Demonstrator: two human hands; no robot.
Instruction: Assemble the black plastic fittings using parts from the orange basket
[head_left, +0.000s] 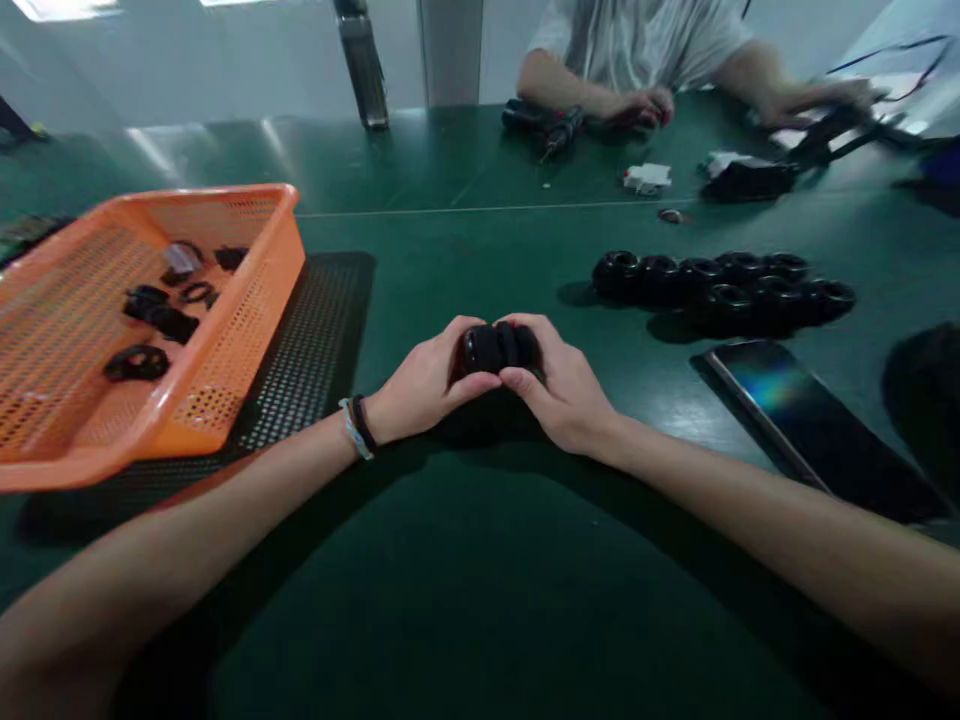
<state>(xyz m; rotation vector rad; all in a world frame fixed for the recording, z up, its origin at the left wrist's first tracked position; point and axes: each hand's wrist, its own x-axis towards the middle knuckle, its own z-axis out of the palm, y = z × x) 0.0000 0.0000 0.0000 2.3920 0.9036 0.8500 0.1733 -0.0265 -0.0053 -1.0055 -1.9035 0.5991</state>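
Observation:
A black cylindrical part, ribbed or made of stacked rings, is held between both hands near the middle of the view. My left hand has its fingers wrapped round the left end, thumb along the lower side. On the right end, my right hand closes in the same way, and the two thumb tips nearly meet below the part. My palms and fingers hide its outer ends. Two rows of glossy black round parts lie on the green table to the right.
An orange basket with several black parts stands at the left. At the right lies a dark phone. Across the table, a person sits near a power tool and small white pieces.

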